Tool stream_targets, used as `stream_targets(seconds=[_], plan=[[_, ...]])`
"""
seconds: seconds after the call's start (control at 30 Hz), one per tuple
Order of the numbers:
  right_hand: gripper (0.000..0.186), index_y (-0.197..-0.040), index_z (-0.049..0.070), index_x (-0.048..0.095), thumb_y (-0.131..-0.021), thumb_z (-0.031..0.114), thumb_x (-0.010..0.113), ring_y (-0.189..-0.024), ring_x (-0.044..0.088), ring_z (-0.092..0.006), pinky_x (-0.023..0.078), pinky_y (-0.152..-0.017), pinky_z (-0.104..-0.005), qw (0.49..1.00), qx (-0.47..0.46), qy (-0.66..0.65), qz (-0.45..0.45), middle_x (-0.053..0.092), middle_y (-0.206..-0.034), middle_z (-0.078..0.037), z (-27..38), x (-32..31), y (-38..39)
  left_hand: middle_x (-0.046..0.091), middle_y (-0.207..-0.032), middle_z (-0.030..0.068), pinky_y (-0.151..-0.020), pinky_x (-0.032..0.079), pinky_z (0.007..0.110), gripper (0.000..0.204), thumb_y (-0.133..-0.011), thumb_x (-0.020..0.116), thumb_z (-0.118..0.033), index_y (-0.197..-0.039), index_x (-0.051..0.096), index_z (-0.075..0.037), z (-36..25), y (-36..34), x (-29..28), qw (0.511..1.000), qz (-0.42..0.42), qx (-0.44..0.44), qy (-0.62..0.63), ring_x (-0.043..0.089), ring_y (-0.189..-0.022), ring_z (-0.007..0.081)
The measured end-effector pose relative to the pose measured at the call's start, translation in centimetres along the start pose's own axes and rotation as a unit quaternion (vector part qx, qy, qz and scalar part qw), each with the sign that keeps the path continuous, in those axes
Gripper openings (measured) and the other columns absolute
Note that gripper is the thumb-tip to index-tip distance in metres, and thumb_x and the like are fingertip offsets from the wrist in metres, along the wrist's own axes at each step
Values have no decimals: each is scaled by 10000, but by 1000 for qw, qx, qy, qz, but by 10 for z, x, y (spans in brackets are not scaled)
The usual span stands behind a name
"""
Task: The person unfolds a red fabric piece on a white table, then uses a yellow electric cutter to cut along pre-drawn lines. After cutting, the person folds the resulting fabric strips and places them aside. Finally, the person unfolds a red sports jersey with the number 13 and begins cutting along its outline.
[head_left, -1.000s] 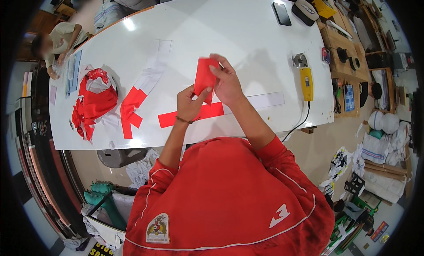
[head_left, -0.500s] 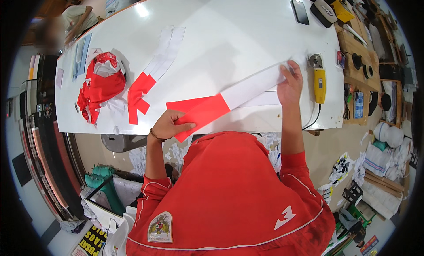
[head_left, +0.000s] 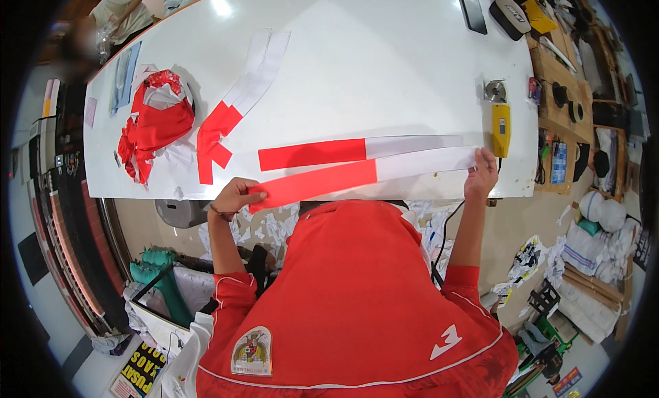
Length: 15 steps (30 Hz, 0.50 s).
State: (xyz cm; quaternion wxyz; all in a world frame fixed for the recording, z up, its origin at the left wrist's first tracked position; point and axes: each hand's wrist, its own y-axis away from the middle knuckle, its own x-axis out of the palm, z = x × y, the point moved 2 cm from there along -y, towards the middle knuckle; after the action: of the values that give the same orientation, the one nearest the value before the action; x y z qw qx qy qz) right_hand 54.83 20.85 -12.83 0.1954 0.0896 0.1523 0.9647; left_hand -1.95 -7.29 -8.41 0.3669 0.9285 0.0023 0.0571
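I hold a long red-and-white strip (head_left: 316,180) stretched along the table's front edge. My left hand (head_left: 240,195) is closed on its red end, and my right hand (head_left: 482,170) grips the white end. Just beyond it lies a similar red-and-white strip (head_left: 311,155). Farther left are bent red-and-white pieces (head_left: 221,121) and a crumpled heap of red and white fabric (head_left: 159,125). A yellow electric rotary cutter (head_left: 500,131) rests beyond my right hand, on the right side of the white table (head_left: 357,68).
A phone (head_left: 473,14) and a black case (head_left: 510,17) lie at the back right. Light blue sheets (head_left: 125,75) are at the table's left side. Another person (head_left: 121,17) is at the far left. Cardboard and spools (head_left: 575,111) stand beside the table's right end.
My hands have moved apart, unfolding the red piece into a long strip, then lowered it toward me and levelled it, the right hand moving right and down, the left hand moving left.
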Motion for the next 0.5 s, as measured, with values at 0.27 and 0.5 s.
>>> stream_targets(seconds=[0.27, 0.5], plan=[[375, -1315, 8, 674, -966, 80, 790, -855, 699, -172, 591, -640, -307, 986, 31, 140, 84, 715, -982, -83, -15, -36, 2, 748, -856, 68, -634, 601, 263, 206, -993, 792, -132, -1058, 757, 60, 14, -12, -10, 961, -243, 86, 96, 688, -665, 114], [446, -1281, 39, 657, -888, 48, 869, -825, 691, -142, 635, -646, -310, 985, -34, 168, 33, 706, -997, -62, -27, -25, 9, 781, -907, 68, -668, 600, 273, 164, -994, 772, -85, -1097, 777, 42, 12, -2, -15, 949, -279, 129, 73, 727, -776, 117]])
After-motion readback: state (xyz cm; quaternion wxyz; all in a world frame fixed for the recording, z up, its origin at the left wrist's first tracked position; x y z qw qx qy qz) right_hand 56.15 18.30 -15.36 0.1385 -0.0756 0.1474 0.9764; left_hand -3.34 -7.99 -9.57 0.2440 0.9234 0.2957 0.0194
